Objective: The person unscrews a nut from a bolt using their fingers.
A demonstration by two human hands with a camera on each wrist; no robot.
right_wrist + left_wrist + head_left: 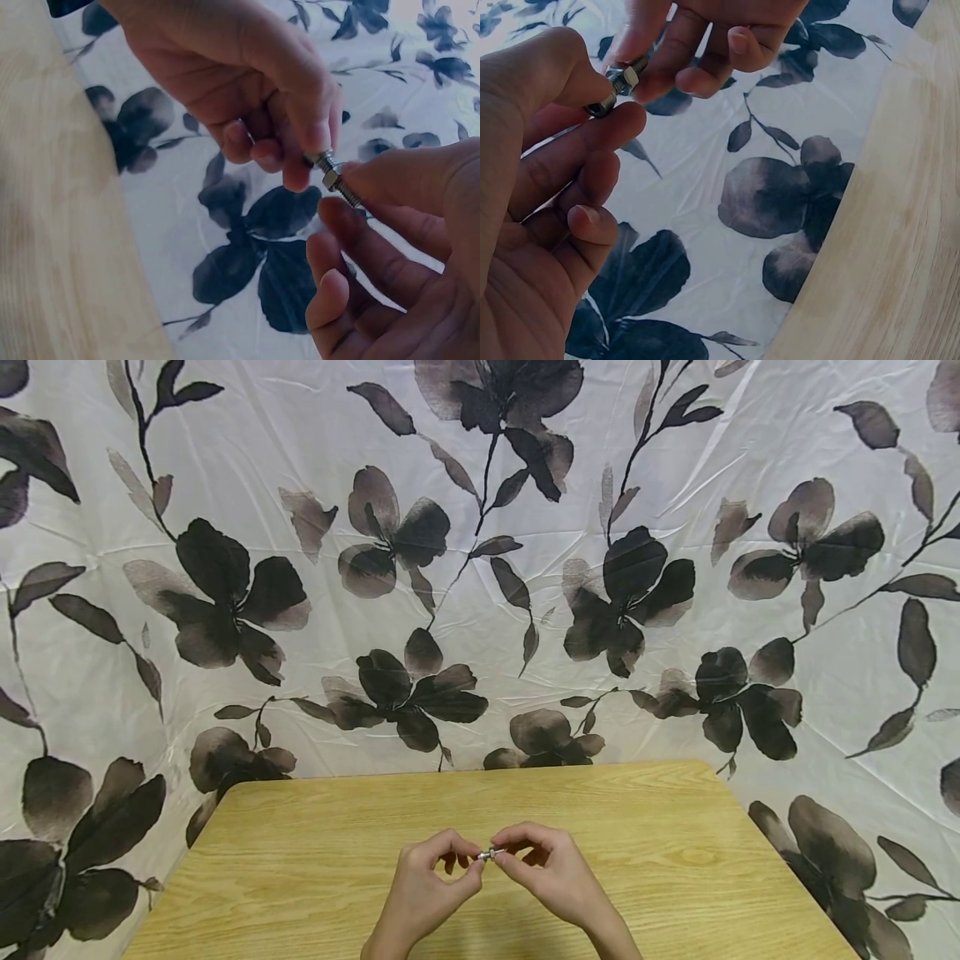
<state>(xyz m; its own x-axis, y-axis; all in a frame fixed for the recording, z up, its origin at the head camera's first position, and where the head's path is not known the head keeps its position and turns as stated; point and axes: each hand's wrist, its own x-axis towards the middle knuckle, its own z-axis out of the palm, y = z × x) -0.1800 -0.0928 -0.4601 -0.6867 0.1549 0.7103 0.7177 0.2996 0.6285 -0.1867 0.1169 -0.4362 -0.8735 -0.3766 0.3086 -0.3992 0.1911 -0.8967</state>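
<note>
A small silver bolt [349,195] with a hex nut [331,178] on its thread is held between both hands above the table. My left hand [435,883] pinches the head end of the bolt between thumb and index finger. From the other side, the thumb and index finger of my right hand [557,872] close about the nut near the threaded end. The other fingers of both hands are loosely bent. In the left wrist view the nut [630,77] shows between the fingertips, while the left thumb and index finger partly cover the bolt head.
Below the hands lies a light wood-grain table [315,852] with rounded far corners. Behind it and along both sides hangs a white cloth [517,635] printed with dark flowers, reaching down past the table's edges.
</note>
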